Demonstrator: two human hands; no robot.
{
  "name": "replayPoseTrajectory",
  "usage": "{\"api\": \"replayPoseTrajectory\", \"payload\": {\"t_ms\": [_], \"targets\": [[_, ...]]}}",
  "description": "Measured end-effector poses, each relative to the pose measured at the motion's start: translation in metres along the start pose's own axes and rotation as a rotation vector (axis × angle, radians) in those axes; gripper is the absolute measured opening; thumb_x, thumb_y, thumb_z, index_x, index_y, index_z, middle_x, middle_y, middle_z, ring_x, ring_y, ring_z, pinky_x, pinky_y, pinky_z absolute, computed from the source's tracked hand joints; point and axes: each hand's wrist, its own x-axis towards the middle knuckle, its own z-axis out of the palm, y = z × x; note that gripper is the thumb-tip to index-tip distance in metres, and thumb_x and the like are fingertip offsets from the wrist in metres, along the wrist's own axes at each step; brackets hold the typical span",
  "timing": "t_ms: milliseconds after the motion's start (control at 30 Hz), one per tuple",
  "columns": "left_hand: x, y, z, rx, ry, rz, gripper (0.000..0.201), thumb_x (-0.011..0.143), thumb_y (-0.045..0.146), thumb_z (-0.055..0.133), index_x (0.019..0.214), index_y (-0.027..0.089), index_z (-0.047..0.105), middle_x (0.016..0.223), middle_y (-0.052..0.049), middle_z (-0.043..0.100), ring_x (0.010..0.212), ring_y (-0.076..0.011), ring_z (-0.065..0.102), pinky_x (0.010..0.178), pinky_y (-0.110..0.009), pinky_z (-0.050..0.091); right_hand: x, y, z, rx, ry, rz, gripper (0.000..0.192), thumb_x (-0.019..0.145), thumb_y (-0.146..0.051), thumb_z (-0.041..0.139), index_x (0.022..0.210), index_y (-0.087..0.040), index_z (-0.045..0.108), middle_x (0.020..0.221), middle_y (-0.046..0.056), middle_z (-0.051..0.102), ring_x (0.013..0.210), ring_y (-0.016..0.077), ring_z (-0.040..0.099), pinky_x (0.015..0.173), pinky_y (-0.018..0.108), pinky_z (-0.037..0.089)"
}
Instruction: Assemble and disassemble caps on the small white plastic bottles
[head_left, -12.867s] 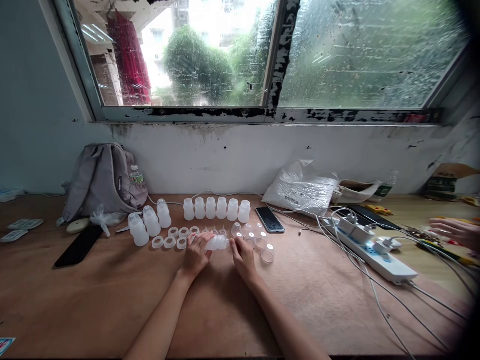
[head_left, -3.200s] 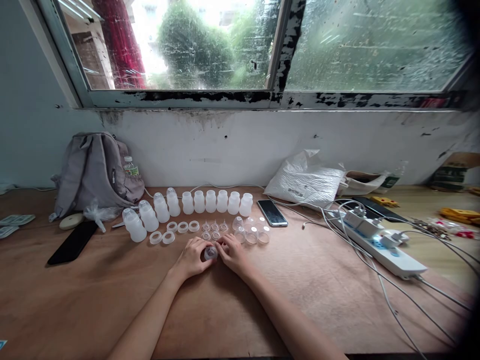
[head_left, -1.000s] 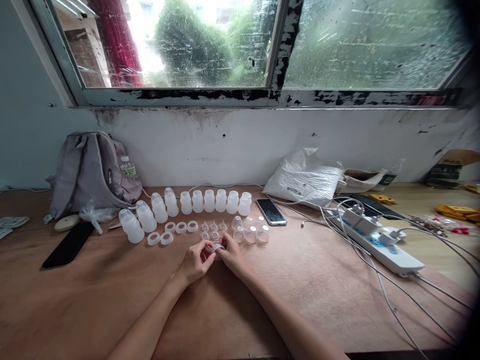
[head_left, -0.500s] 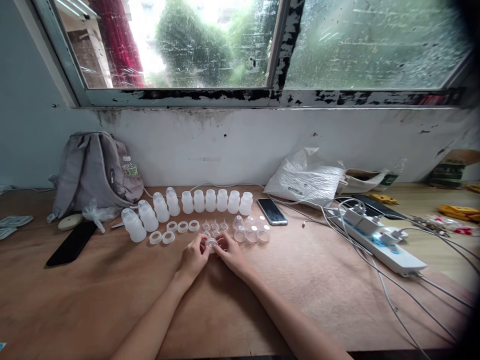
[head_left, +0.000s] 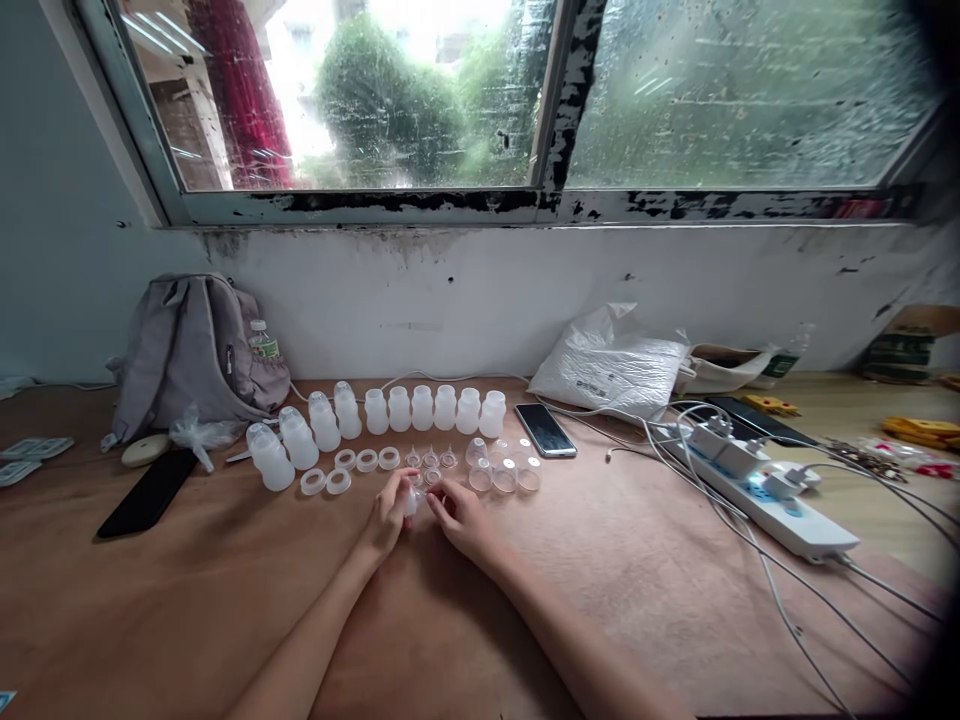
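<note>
Low over the table, my left hand [head_left: 390, 512] is closed on a translucent baby bottle nipple [head_left: 413, 500], which seems to sit in a collar ring. My right hand [head_left: 457, 512] has its thumb and finger pinched together at the piece's right side, at what looks like its tip; the fingers partly hide it. Just beyond my hands stand several loose nipples [head_left: 430, 458]. Clear domed caps [head_left: 504, 476] lie to their right, and white collar rings [head_left: 338, 481] to the left. Behind them is a row of open frosted bottles [head_left: 422, 409]. Several capped bottles [head_left: 298, 438] stand at the left.
A phone [head_left: 545, 430] lies right of the bottles, near a silver plastic bag [head_left: 607, 360]. The white power strip [head_left: 772, 500] and its cables spread over the right side. At left are a grey backpack [head_left: 191, 350] and a black flat object [head_left: 146, 495].
The piece in my hands has turned from facing up to tilted sideways. My right hand has shifted its grip slightly to the right of it. The view has tipped slightly.
</note>
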Motion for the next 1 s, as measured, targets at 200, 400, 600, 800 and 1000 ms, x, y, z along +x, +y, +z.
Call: {"api": "replayPoseTrajectory", "payload": {"t_ms": [200, 400, 600, 800, 1000], "targets": [[-0.004, 0.009, 0.002, 0.150, 0.072, 0.054, 0.029, 0.086, 0.040, 0.028, 0.084, 0.020, 0.048, 0.066, 0.001, 0.053, 0.059, -0.0131, 0.052, 0.060, -0.024, 0.040, -0.003, -0.001, 0.004, 0.011, -0.088, -0.053, 0.017, 0.082, -0.026, 0.045, 0.070, -0.018, 0.053, 0.061, 0.000, 0.055, 0.053, 0.0109, 0.047, 0.051, 0.021, 0.036], [-0.004, 0.009, 0.001, 0.109, 0.137, 0.067, 0.027, 0.085, 0.035, 0.030, 0.067, 0.020, 0.041, 0.059, 0.003, 0.045, 0.055, -0.0121, 0.046, 0.056, -0.022, 0.036, -0.009, -0.005, 0.008, 0.070, -0.127, 0.001, 0.015, 0.084, -0.027, 0.043, 0.075, -0.019, 0.051, 0.060, 0.000, 0.058, 0.051, 0.0106, 0.050, 0.050, 0.020, 0.037], [-0.002, 0.002, 0.001, 0.037, 0.102, 0.082, 0.027, 0.085, 0.033, 0.031, 0.065, 0.018, 0.042, 0.057, 0.003, 0.044, 0.051, -0.0102, 0.042, 0.052, -0.021, 0.033, -0.015, -0.008, 0.008, -0.091, -0.116, -0.074, 0.025, 0.086, -0.027, 0.039, 0.063, -0.018, 0.045, 0.056, -0.001, 0.051, 0.049, 0.0090, 0.041, 0.049, 0.020, 0.031], [0.015, -0.003, 0.003, -0.106, 0.030, 0.068, 0.031, 0.084, 0.036, 0.032, 0.062, 0.017, 0.042, 0.056, 0.003, 0.046, 0.048, -0.0088, 0.042, 0.048, -0.021, 0.035, -0.015, -0.004, 0.016, -0.171, -0.009, -0.113, 0.027, 0.086, -0.025, 0.039, 0.061, -0.018, 0.045, 0.055, -0.002, 0.047, 0.047, 0.0084, 0.038, 0.048, 0.020, 0.029], [0.044, 0.002, -0.013, -0.073, -0.032, -0.041, 0.031, 0.081, 0.044, 0.035, 0.092, 0.018, 0.047, 0.069, 0.000, 0.059, 0.047, -0.0115, 0.055, 0.042, -0.021, 0.039, -0.008, 0.006, 0.000, -0.088, 0.185, -0.028, 0.021, 0.087, -0.027, 0.038, 0.074, -0.018, 0.052, 0.063, 0.000, 0.054, 0.054, 0.0108, 0.047, 0.054, 0.020, 0.036]]}}
